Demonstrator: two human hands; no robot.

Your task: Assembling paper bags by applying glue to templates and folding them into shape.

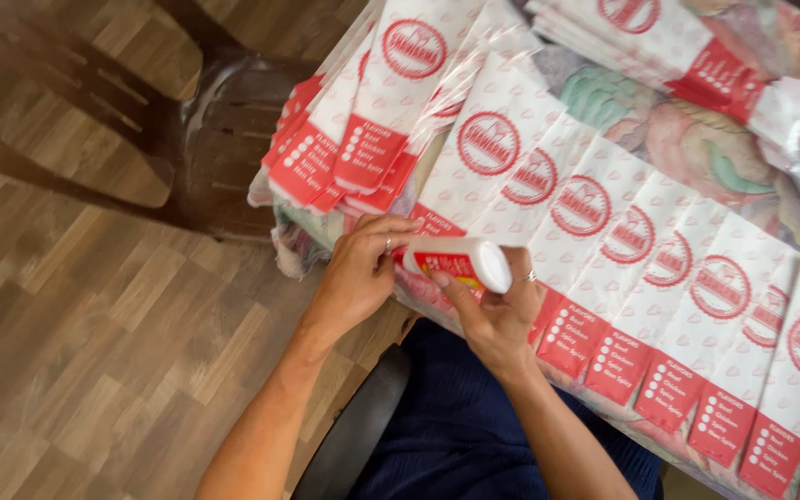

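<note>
Near the middle of the frame your right hand [497, 310] is clamped around a white glue bottle [460, 261] with a red and yellow label, held tilted on its side. Your left hand [358, 273] has its fingers closed on the bottle's left end, so both hands meet on it at the edge of the worktop [659, 139], which wears a patterned cloth. A row of overlapping white and red paper bags [659, 278] runs from the centre toward the lower right. A fanned stack of the same bags [363, 120] sits at upper centre, and another pile [659, 46] at upper right. A dark plastic chair [206, 139] stands on the wooden floor [76, 333] at upper left.
</note>
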